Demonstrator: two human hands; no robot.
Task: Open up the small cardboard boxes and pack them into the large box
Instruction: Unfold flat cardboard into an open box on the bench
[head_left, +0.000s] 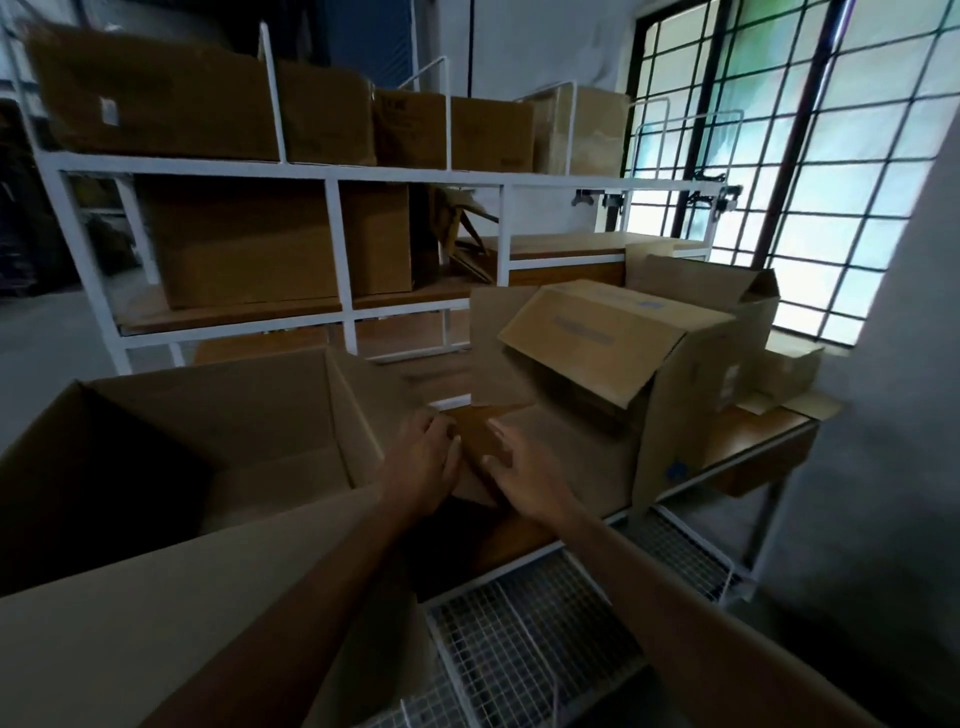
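The large box (218, 415) stood at the left with its flaps folded outward and its mouth facing up. It probably sat that close to the person so that each finished piece could drop straight in. As far as its dim inside showed, nothing was packed in it yet.

Just right of its near wall, the left hand (422, 460) had its fingers curled round the left edge of a small box (474, 448) and clamped on it. That small box, the task's own thing, looked flat and unopened. It was held low over the near edge of the worktop (753, 436), between the two hands and just beside the large box. The right hand (522, 480) lay against its right side with the fingers spread and fairly straight, pressing rather than gripping. With one hand on each side, the person was likely about to push the flat sleeve into shape, so the opening step seemed only begun.

Right of the hands, a carton (639, 343) lay on its side with its flaps splayed toward the person, probably so that stock could be drawn out sideways. Its inside was too dark to read. At the far right end of the worktop sat more small boxes (789, 366), well away from the hands.
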